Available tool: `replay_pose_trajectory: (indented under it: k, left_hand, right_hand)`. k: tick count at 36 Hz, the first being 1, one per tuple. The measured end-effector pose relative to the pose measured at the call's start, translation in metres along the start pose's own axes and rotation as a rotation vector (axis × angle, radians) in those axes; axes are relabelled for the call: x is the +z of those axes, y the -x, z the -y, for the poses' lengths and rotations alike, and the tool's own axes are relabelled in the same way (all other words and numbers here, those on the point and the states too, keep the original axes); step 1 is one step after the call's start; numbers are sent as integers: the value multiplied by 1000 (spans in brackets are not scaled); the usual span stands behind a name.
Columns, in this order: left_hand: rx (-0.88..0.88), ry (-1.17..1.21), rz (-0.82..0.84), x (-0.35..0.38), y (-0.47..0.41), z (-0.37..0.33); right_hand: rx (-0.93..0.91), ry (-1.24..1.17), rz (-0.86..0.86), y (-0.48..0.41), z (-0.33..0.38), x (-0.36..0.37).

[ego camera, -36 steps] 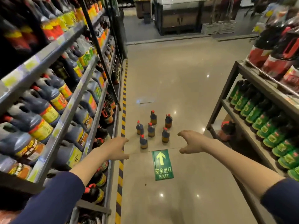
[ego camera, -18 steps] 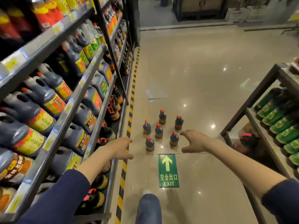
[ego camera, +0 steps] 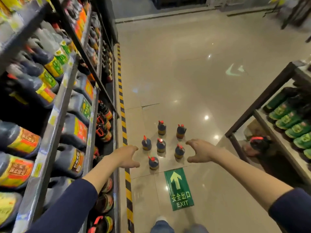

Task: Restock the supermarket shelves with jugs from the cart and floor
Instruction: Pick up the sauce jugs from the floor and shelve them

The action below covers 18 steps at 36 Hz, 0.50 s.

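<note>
Left hand (ego camera: 127, 157) and right hand (ego camera: 200, 152) are hovering empty and loosely spread over six jugs (ego camera: 161, 145) standing on the glossy floor (ego camera: 185, 73) beside its yellow-black stripe (ego camera: 123, 125); stocked shelves (ego camera: 55, 118) are flanking both sides; an exit sticker (ego camera: 180, 189) is lying nearer.

Open floor (ego camera: 193, 78) runs between the left shelves (ego camera: 55, 115) and the right rack (ego camera: 262, 101); six jugs (ego camera: 161, 145) stand mid-aisle, small gaps between them.
</note>
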<state>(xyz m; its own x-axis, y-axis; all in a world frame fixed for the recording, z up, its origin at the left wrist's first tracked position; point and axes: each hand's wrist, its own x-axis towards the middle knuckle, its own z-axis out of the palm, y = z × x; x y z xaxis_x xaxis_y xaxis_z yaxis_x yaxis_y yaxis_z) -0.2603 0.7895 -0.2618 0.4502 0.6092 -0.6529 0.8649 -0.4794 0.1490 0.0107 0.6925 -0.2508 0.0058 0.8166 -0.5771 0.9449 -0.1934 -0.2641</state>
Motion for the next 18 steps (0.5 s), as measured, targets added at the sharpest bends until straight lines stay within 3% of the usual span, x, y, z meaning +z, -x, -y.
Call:
replay_pose_trajectory:
  k: [18]
  left_hand:
    - [-62,144,167,44,-169,22]
  right_hand:
    - [13,20,146,-170,-80,37]
